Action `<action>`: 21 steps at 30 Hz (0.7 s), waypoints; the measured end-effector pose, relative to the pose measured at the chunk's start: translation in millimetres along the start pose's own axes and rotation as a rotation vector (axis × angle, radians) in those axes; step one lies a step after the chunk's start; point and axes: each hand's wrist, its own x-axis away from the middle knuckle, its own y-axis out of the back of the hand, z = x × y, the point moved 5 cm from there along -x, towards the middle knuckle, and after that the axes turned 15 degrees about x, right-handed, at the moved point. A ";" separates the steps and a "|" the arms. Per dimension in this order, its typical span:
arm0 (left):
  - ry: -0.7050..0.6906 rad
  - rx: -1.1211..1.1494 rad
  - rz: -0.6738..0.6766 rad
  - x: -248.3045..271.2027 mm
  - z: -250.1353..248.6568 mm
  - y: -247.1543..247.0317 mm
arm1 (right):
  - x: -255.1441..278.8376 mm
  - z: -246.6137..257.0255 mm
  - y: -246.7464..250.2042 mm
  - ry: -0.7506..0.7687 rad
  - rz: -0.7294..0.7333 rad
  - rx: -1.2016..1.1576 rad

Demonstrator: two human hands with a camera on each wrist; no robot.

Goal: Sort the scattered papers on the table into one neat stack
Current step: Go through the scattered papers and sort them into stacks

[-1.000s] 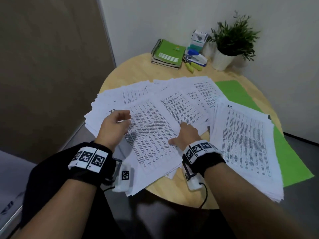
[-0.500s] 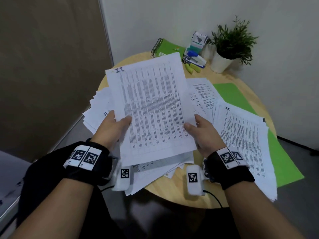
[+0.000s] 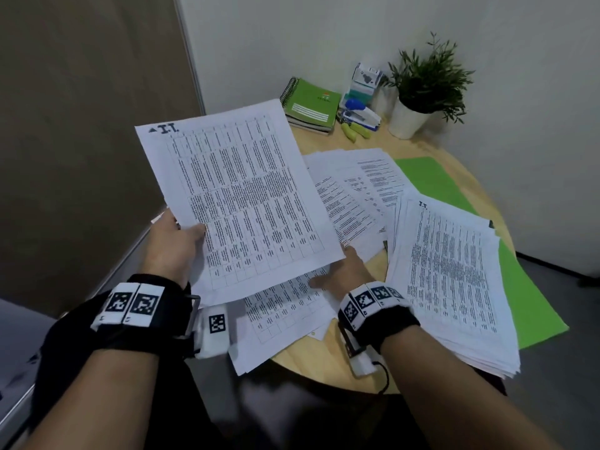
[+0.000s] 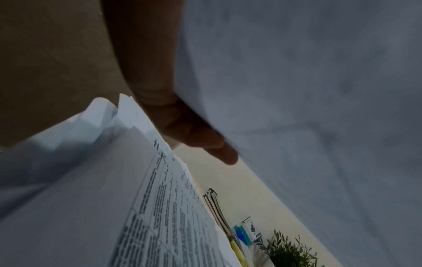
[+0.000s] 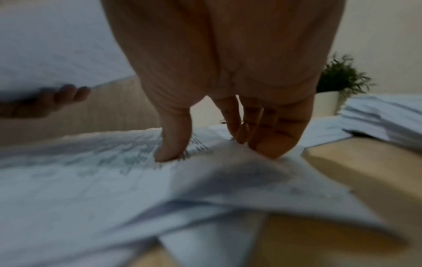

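Note:
Scattered printed papers (image 3: 357, 190) fan across the round wooden table (image 3: 328, 362). My left hand (image 3: 177, 241) holds one printed sheet (image 3: 240, 196) up off the table at its left edge, thumb on top. In the left wrist view, fingers (image 4: 194, 137) lie under that sheet (image 4: 308, 90). My right hand (image 3: 341, 274) is down on the loose sheets below it. In the right wrist view, this hand (image 5: 219, 140) pinches a sheet (image 5: 137, 171), thumb on top and fingers at its raised edge. A thick, roughly squared stack (image 3: 454, 280) lies at the right.
A green folder (image 3: 535, 303) lies under the stack at the table's right edge. At the back stand green spiral notebooks (image 3: 313, 103), a stapler with small boxes (image 3: 360, 108) and a potted plant (image 3: 422, 92). Walls close in behind and to the left.
Both hands lifted one sheet from the spread. Since then the right hand let go and dropped to the papers on the table; the left hand alone now holds the sheet, shifted left.

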 end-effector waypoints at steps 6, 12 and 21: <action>0.069 -0.010 0.042 3.7 0.5 -2.5 | -3.7 -10.8 29.5 0.116 -0.090 0.043; 0.104 -0.120 0.126 15.9 1.0 -18.1 | 14.8 -24.8 80.5 0.189 -0.237 -0.633; 0.037 -0.161 0.083 14.4 -4.6 -12.1 | 4.7 8.3 60.3 0.190 -0.028 -0.646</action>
